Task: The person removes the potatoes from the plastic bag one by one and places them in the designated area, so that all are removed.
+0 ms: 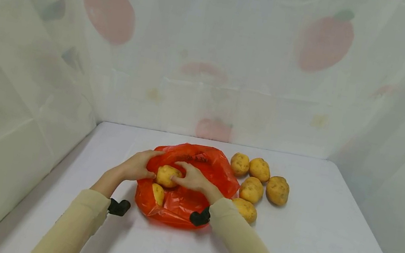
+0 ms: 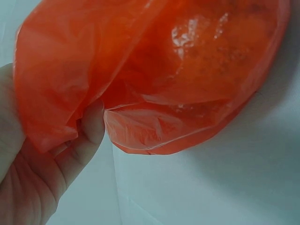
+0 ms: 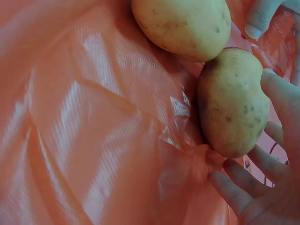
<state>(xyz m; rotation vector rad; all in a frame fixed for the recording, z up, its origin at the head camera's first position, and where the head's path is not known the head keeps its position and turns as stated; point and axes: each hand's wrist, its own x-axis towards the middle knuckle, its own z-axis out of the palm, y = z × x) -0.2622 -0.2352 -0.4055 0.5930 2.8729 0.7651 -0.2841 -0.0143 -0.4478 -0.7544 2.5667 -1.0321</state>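
Note:
A red plastic bag lies spread with its mouth wide on the table. At its left side my left hand grips the rim, the film bunched between thumb and fingers in the left wrist view. My right hand reaches inside from the right, beside a yellow potato. The right wrist view shows the thumb tip at that potato's edge and the other fingers spread and fairly straight around its end. Against it rests a second potato, partly covered by the bag in the head view.
Several loose potatoes lie grouped on the white table, just right of the bag. One of these is partly behind my right sleeve. Pale printed sheets stand behind and at both sides of the table.

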